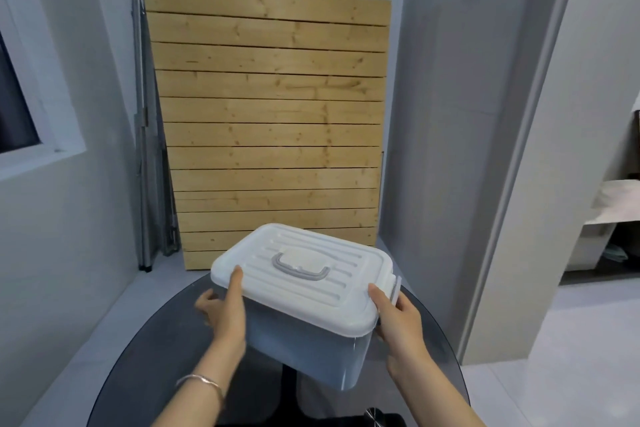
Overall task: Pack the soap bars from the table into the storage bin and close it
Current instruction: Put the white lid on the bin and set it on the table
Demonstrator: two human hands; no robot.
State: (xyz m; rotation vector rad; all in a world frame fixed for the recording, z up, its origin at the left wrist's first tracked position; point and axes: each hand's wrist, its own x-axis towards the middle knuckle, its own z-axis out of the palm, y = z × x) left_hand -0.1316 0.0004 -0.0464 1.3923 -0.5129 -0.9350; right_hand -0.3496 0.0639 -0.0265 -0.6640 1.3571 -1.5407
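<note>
In the head view, a storage bin [304,347] with a pale blue-grey body sits on the dark round glass counter [152,357], toward its far middle. A white ribbed lid [304,274] covers the bin fully, and a grey carry handle [300,269] lies flat in a recess at the lid's centre. The walls are cloudy, so what is inside cannot be told, and no soap bars show on the counter.

The left hand [223,314] presses against the bin's left side, thumb laid up over the lid's near-left edge, the other fingers [204,302] curled around the side below the rim, holding the bin. A thin silver bracelet [202,383] circles that wrist. The right hand [398,317] grips the right end, thumb on the lid's near-right corner, its fingers wrapped around a grey side latch [396,291] that stands just beside the lid's edge.

Beyond the counter, a slatted wooden panel [270,121] leans upright against the far wall, with folded metal frames [145,121] just to its left. A window [20,107] is at far left, and an open doorway at right shows a shelf [613,211].
</note>
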